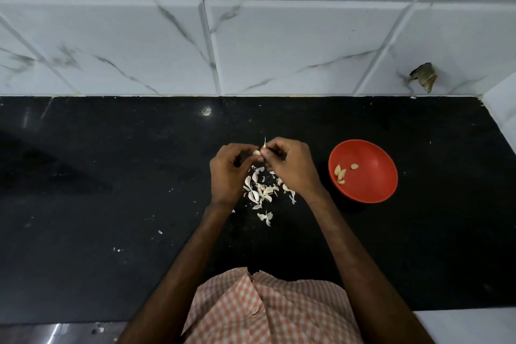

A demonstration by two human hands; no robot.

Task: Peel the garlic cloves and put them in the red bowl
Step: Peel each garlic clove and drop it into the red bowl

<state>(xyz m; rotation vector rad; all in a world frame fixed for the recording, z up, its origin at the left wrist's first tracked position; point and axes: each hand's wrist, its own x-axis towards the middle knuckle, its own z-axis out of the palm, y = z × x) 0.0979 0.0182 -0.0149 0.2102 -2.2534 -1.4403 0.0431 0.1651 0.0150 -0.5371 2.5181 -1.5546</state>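
Note:
Both hands meet above the black counter (111,176). My left hand (227,173) pinches a small pale garlic clove (256,152) between thumb and fingertips. My right hand (290,166) pinches a thin strip of skin (264,143) that sticks up from the clove. A pile of white garlic skins (259,190) lies on the counter under the hands. The red bowl (371,181) stands to the right of my right hand, with several peeled cloves (340,173) on its left side.
A white marble-patterned tiled wall (251,36) rises behind the counter, with a broken hole (423,75) at the right. A side wall (502,112) closes the far right corner. Small skin scraps (117,249) dot the counter's left part.

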